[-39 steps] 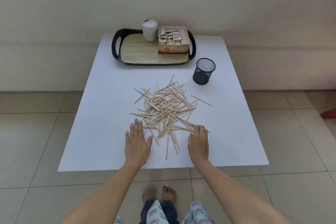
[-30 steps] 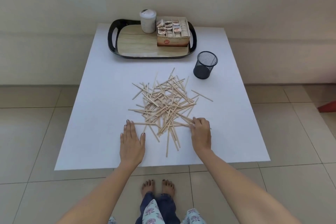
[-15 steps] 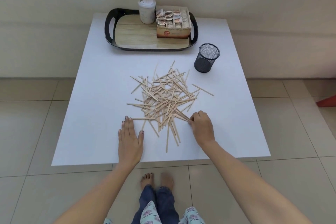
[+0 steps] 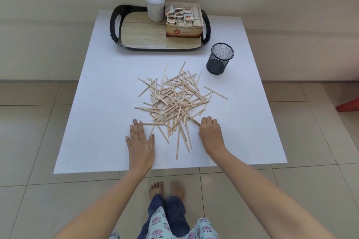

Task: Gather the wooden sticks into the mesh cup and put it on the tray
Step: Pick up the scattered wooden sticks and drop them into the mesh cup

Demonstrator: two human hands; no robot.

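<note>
A loose pile of thin wooden sticks lies spread over the middle of the white table. The black mesh cup stands upright to the right, behind the pile, with nothing visible in it. A black tray with a wood-look floor sits at the table's far edge. My left hand lies flat on the table at the pile's near left, fingertips at one stick's end. My right hand is at the pile's near right with fingers curled, pinching the end of a stick.
On the tray stand a white lidded cup and a cardboard box of sachets at its back right; its left half is bare. A tiled floor surrounds the low table. A red object sits at the right edge.
My right hand's fingers have curled from lying over the sticks to pinching one at the pile's edge. My left hand stays flat. The view has tilted down a little.
</note>
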